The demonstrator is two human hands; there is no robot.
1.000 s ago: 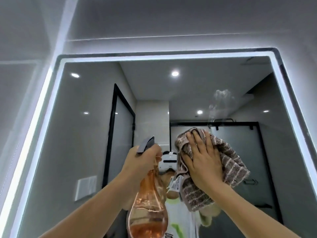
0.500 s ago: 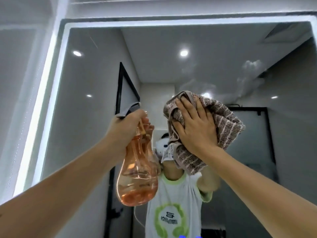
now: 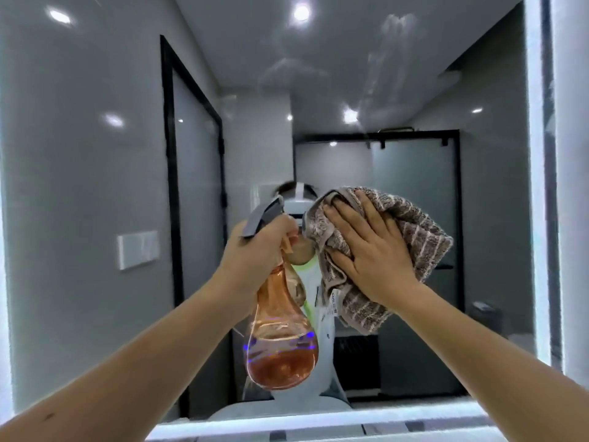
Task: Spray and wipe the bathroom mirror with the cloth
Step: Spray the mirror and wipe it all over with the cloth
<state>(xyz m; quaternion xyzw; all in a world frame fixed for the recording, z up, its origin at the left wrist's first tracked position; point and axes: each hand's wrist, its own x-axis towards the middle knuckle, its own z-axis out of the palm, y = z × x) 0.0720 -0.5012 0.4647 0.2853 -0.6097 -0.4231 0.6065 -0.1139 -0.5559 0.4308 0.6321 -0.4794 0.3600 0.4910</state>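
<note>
nearest the camera, two bare forearms (image 3: 143,362) reach up from the bottom corners. left hand (image 3: 255,247) is wrapped round the neck of the bottle (image 3: 280,346), fingers curled just under the grey plastic trigger head (image 3: 261,218); whether a finger sits on the trigger i cannot tell. bottle is clear, orange-tinted plastic, pear-shaped, slim at the neck and swelling to a round belly, with liquid only in the lowest part. just beside it, right hand (image 3: 373,250) lies flat, fingers straight and spread, pressing the cloth (image 3: 420,247) against the mirror (image 3: 79,154) near the middle of the glass. cloth is thick brown terry with thin pale stripes, soft and bunched into folds under the palm, a white label (image 3: 333,306) hanging at its lower edge. mirror behind it is hard, smooth and glossy, with a frosted lit strip (image 3: 538,186) down its right side and along the bottom. as i judge it, spraying is at least partly done: whitish misty streaks (image 3: 385,84) sit on the upper right of the glass, well above the cloth. wiping looks to be in hand at the middle, and those streaks are left to clear; whether the wide left part has been wiped i cannot tell. farthest off, the reflection shows glossy grey walls, a black-framed door (image 3: 191,154), a frosted shower screen (image 3: 414,202) and round ceiling spotlights (image 3: 301,12).
</note>
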